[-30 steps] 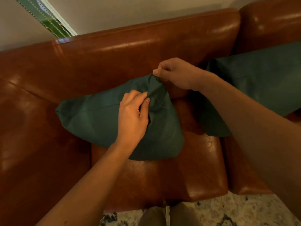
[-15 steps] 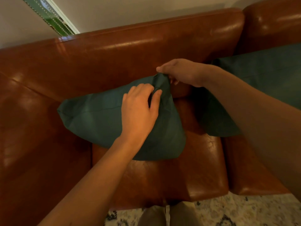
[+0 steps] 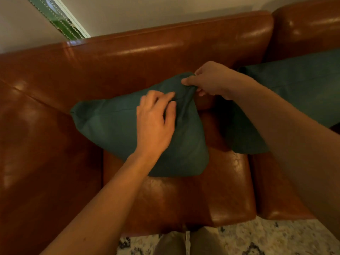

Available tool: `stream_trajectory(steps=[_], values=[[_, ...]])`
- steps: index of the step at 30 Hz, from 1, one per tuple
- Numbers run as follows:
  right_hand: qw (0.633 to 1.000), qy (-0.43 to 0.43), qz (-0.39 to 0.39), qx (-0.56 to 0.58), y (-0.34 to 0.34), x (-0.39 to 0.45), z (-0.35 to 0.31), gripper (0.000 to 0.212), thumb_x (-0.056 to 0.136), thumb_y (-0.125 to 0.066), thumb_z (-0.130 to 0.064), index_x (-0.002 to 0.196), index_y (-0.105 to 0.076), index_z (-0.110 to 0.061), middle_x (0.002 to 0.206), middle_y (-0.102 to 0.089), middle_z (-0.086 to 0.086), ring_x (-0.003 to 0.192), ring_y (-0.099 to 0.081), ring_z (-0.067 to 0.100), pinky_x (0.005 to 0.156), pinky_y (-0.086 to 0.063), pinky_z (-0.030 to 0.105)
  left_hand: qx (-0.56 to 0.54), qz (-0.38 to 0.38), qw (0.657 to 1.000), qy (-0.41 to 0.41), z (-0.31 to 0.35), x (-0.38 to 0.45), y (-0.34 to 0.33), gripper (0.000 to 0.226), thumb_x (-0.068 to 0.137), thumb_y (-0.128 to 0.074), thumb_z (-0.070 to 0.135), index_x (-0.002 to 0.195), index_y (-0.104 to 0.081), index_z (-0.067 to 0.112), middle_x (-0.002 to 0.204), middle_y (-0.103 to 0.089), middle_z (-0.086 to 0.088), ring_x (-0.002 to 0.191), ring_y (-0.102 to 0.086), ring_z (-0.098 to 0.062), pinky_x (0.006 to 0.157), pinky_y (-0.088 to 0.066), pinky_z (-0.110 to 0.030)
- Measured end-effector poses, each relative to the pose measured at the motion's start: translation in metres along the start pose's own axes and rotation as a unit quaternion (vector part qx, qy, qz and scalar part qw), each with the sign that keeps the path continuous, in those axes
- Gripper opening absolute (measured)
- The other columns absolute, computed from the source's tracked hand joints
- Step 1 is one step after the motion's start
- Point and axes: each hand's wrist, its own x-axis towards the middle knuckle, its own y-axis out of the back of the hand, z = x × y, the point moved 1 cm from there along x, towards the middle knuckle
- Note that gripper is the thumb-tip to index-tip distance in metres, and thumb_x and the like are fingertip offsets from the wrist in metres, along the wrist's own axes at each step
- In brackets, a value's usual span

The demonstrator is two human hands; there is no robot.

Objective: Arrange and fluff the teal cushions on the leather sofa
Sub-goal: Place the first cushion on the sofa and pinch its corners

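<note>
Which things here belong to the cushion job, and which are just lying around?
Job: teal fabric cushion under left hand, its corner pinched by right hand; second teal cushion at right; brown leather sofa.
Idle: speckled pale rug; green frame on wall.

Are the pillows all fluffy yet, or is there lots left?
Both are on the brown leather sofa already. The right hand pinches the top corner of the nearer teal fabric cushion; the left hand rests on its front. It looks limp, and the second teal cushion lies slumped beside it, so fluffing remains.
</note>
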Motion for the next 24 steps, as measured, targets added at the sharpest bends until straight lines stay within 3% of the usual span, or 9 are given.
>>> stream_trajectory(steps=[4,7,12,14,16,17,19,21,24], values=[[0.995,-0.021,0.09,0.03,0.005,0.003,0.012,0.041,0.089,-0.064,-0.046,0.068,-0.046,-0.015,0.072,-0.054,0.002,0.066,-0.057,0.014,0.063,-0.047,0.028,0.13,-0.048,0.987,0.08,-0.031,0.0,0.005,0.049,0.094,-0.043,0.043,0.135,-0.054,0.019,0.136,-0.05,-0.003,0.128,-0.044,-0.022,0.108,-0.03,-0.04],[0.983,-0.047,0.129,0.121,-0.007,-0.002,0.02,0.044,0.084,-0.063,-0.058,0.095,-0.048,-0.017,0.1,-0.06,0.001,0.087,-0.063,0.018,0.076,-0.056,0.037,0.155,-0.115,0.979,0.071,-0.038,-0.005,-0.002,0.057,0.094,-0.036,0.049,0.141,-0.046,0.019,0.146,-0.044,-0.004,0.139,-0.033,-0.023,0.116,-0.018,-0.043],[0.977,-0.01,0.211,0.021,-0.025,-0.011,0.032,0.051,0.086,-0.072,-0.03,0.127,-0.047,-0.014,0.122,-0.057,0.003,0.105,-0.058,0.02,0.082,-0.048,0.027,0.13,-0.12,0.983,0.044,-0.042,-0.004,-0.003,0.055,0.096,-0.042,0.045,0.143,-0.043,0.016,0.15,-0.039,-0.009,0.141,-0.032,-0.026,0.119,-0.018,-0.044],[0.954,0.032,0.297,-0.036,-0.029,-0.018,0.027,0.057,0.087,-0.068,-0.023,0.136,-0.041,-0.017,0.133,-0.049,0.006,0.118,-0.052,0.025,0.089,-0.043,0.031,0.118,-0.13,0.984,0.027,-0.043,-0.006,-0.002,0.056,0.096,-0.043,0.042,0.143,-0.042,0.013,0.15,-0.038,-0.011,0.141,-0.031,-0.027,0.119,-0.018,-0.045],[0.91,0.134,0.368,-0.135,-0.045,-0.029,0.007,0.057,0.084,-0.065,-0.024,0.137,-0.043,-0.021,0.134,-0.046,0.006,0.123,-0.045,0.027,0.093,-0.04,0.039,0.099,-0.143,0.984,0.028,-0.042,-0.009,-0.002,0.055,0.095,-0.046,0.039,0.142,-0.044,0.01,0.149,-0.038,-0.013,0.14,-0.032,-0.029,0.118,-0.021,-0.047],[0.894,0.199,0.369,-0.158,-0.057,-0.03,-0.008,0.052,0.084,-0.063,-0.025,0.133,-0.047,-0.021,0.131,-0.048,0.005,0.122,-0.046,0.026,0.092,-0.039,0.04,0.08,-0.145,0.986,0.025,-0.041,-0.01,0.0,0.053,0.094,-0.047,0.036,0.14,-0.046,0.009,0.146,-0.041,-0.014,0.137,-0.036,-0.03,0.116,-0.025,-0.049],[0.901,0.285,0.288,-0.156,-0.082,-0.021,-0.035,0.038,0.087,-0.058,-0.026,0.125,-0.057,-0.02,0.124,-0.053,0.004,0.117,-0.049,0.024,0.091,-0.04,0.038,0.014,-0.13,0.991,0.021,-0.039,-0.013,0.006,0.042,0.094,-0.049,0.025,0.131,-0.053,0.007,0.135,-0.048,-0.013,0.123,-0.047,-0.03,0.106,-0.038,-0.047],[0.943,0.256,0.167,-0.129,-0.106,0.005,-0.05,0.033,0.096,-0.05,-0.03,0.125,-0.059,-0.02,0.125,-0.055,0.006,0.116,-0.052,0.025,0.096,-0.042,0.041,-0.03,-0.095,0.995,0.032,-0.039,-0.018,0.017,0.027,0.094,-0.049,0.014,0.118,-0.059,0.005,0.119,-0.054,-0.013,0.104,-0.055,-0.029,0.088,-0.046,-0.04],[0.973,0.137,0.056,-0.178,-0.134,0.034,-0.044,0.04,0.101,-0.038,-0.038,0.13,-0.057,-0.019,0.131,-0.054,0.014,0.123,-0.05,0.033,0.107,-0.036,0.043,0.06,-0.006,0.997,0.042,-0.053,-0.033,0.035,0.018,0.088,-0.049,0.012,0.098,-0.064,0.009,0.097,-0.057,-0.009,0.09,-0.053,-0.028,0.079,-0.043,-0.042]])
